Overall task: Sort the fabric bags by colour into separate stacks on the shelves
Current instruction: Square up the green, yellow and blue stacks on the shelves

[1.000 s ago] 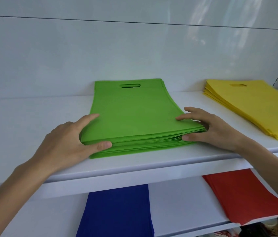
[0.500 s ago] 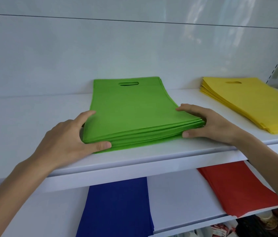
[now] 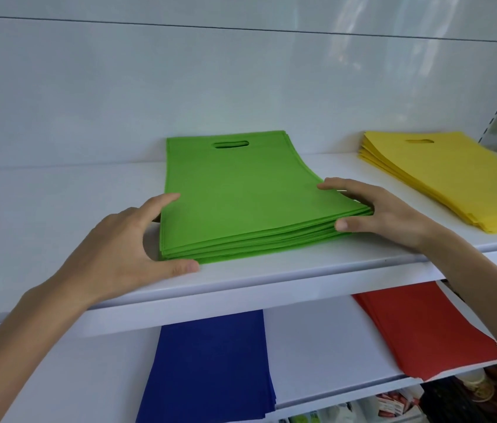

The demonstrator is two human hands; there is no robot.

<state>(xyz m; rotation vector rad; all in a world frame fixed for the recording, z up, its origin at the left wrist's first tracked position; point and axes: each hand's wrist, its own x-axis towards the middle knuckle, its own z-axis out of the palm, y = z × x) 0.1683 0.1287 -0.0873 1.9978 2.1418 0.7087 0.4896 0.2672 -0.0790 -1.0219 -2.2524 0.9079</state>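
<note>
Lower shelf (image 3: 317,346): blue stack (image 3: 210,367), red stack (image 3: 424,328), flat matte fabric; blue cut off below, red partly behind your forearm. Upper shelf (image 3: 57,209): your left hand (image 3: 119,251) spread wide, fingers along green stack (image 3: 241,196) left edge, thumb at front corner. Right hand (image 3: 384,212) spread likewise on right corner. Yellow stack (image 3: 454,175) farther right, cropped.

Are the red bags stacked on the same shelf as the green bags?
No, the red stack lies on the lower shelf with the blue stack; the green stack sits on the upper shelf.
</note>
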